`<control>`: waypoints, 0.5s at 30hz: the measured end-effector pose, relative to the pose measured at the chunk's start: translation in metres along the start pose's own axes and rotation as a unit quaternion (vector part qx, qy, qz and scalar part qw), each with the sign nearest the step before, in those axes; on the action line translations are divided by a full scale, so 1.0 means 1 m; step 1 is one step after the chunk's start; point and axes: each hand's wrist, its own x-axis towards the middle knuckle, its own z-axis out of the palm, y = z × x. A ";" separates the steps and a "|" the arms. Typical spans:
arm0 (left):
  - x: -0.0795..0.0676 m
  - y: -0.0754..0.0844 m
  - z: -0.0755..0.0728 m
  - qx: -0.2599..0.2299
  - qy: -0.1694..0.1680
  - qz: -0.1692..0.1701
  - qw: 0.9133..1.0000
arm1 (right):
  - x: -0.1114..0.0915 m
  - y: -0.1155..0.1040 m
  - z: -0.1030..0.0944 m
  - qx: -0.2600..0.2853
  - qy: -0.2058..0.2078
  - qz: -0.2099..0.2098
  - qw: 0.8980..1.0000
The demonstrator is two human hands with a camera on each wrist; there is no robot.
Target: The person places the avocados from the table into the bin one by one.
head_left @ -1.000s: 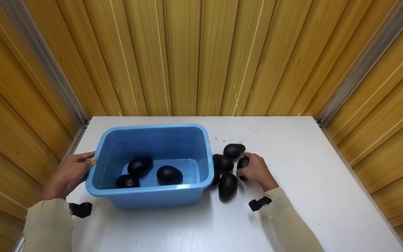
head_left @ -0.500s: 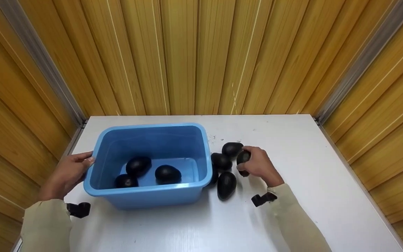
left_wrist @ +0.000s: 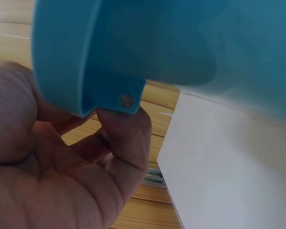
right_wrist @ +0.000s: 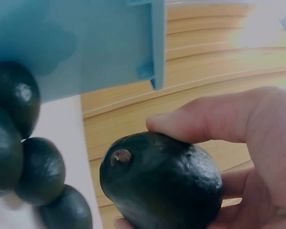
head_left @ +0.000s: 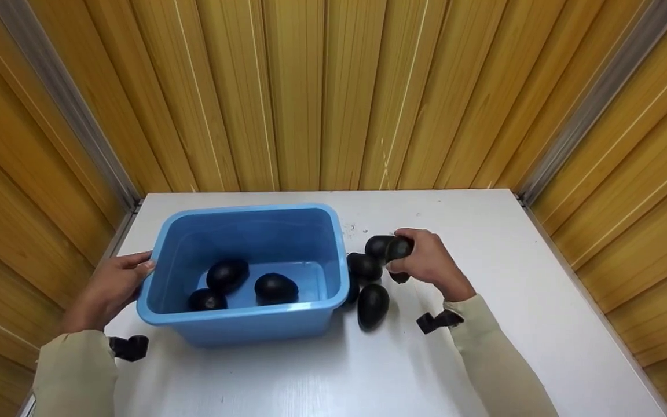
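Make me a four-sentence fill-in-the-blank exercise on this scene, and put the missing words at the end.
1. The tub is coloured ____.
2. Inside the tub, ____ avocados can be seen.
3. The hand that holds an avocado is the person's ____ one.
4. The table has a ____ top.

Missing words: blue; three; right; white.

The head view is bright; glare whitens the desk (head_left: 304,388) at 6 o'clock, and soft shadow falls at 4 o'clock of the tub (head_left: 258,330). The left wrist view is dimmer and hazy. In the right wrist view, light blows out the wood-patterned wall (right_wrist: 219,62) at 2 o'clock and glints off the nearest avocado (right_wrist: 162,186).
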 end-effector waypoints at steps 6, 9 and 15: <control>-0.001 -0.001 -0.001 0.002 0.004 -0.002 1.000 | -0.002 -0.016 -0.003 0.010 -0.001 -0.014 1.000; 0.000 -0.001 0.000 -0.001 0.007 0.003 1.000 | -0.001 -0.023 -0.004 0.012 -0.003 -0.020 1.000; -0.001 0.000 0.002 -0.006 0.008 0.005 1.000 | 0.000 -0.039 -0.007 0.004 -0.010 -0.028 1.000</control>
